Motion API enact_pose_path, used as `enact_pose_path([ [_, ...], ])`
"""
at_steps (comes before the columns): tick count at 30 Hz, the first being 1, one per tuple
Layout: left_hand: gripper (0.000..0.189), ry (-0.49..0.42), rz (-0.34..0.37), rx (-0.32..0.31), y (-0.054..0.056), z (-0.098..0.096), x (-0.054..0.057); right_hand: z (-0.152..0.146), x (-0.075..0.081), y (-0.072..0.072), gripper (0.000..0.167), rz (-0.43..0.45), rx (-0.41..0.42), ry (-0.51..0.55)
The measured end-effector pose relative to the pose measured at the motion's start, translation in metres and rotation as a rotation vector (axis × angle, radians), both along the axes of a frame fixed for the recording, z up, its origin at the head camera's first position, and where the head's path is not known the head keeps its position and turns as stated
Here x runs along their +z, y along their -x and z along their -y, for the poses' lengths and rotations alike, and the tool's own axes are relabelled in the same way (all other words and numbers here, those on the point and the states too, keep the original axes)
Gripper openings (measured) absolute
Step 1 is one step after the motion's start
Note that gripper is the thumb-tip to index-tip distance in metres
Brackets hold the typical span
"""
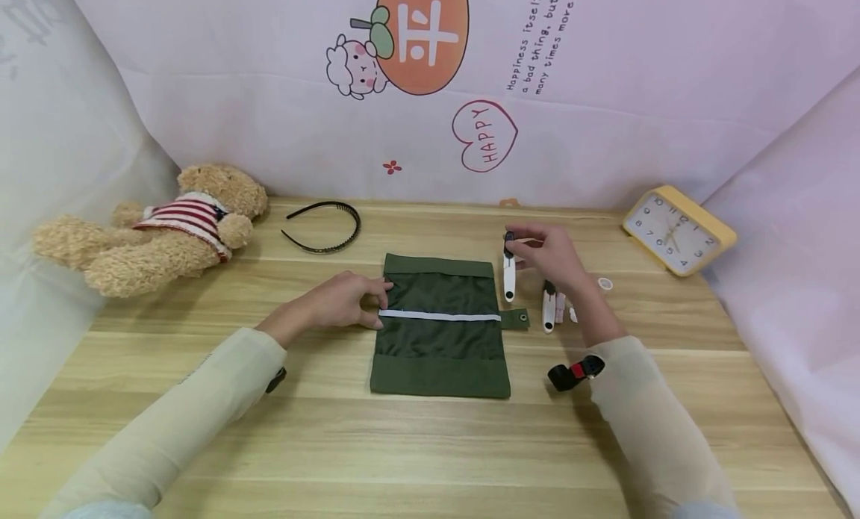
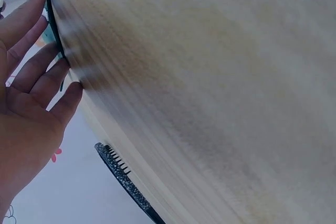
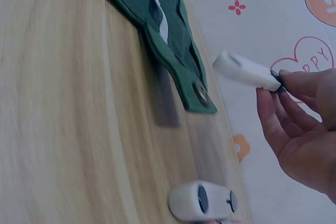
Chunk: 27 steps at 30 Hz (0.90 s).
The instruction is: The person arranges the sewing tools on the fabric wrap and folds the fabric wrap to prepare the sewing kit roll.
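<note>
A dark green fabric pouch (image 1: 437, 340) lies spread flat on the wooden table, with a white elastic strip (image 1: 440, 315) across its middle and a snap tab (image 1: 516, 319) at its right side. My left hand (image 1: 346, 299) touches the pouch's left edge with loosely extended fingers. Above the table, right of the pouch, my right hand (image 1: 547, 254) pinches a slim white tool with a black end (image 1: 509, 276); its exact kind is unclear. A similar white-and-black tool (image 1: 549, 310) lies on the table below that hand, with small pale items beside it, partly hidden.
A teddy bear (image 1: 178, 231) in a striped shirt lies at the back left, near a black toothed headband (image 1: 349, 235). At the back right stands a yellow clock (image 1: 678, 231). A small round white item (image 1: 605, 284) lies beside the right forearm. Printed white cloth walls off the table.
</note>
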State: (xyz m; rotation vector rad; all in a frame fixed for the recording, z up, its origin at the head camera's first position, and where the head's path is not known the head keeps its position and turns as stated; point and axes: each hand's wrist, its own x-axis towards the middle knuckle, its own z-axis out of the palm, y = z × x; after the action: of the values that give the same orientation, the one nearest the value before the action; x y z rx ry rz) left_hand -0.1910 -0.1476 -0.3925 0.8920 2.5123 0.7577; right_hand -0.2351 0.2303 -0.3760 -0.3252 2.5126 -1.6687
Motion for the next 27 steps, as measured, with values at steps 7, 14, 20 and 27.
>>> enact_pose_path([
  [7, 0.016, 0.005, 0.007, -0.014, 0.000, 0.000, 0.002, 0.017, -0.006, 0.004, 0.044, 0.036, 0.014, 0.059],
  [14, 0.015, 0.002, 0.000, -0.019, 0.001, -0.002, 0.003, 0.036, -0.009, 0.009, 0.044, 0.072, 0.040, 0.095],
  [20, 0.015, 0.008, -0.010, -0.022, 0.001, -0.004, 0.003, 0.050, -0.005, 0.009, 0.042, 0.083, 0.049, 0.099],
  [27, 0.015, 0.007, -0.006, -0.014, 0.001, -0.004, 0.004, 0.065, -0.005, 0.013, 0.042, 0.077, 0.079, 0.129],
])
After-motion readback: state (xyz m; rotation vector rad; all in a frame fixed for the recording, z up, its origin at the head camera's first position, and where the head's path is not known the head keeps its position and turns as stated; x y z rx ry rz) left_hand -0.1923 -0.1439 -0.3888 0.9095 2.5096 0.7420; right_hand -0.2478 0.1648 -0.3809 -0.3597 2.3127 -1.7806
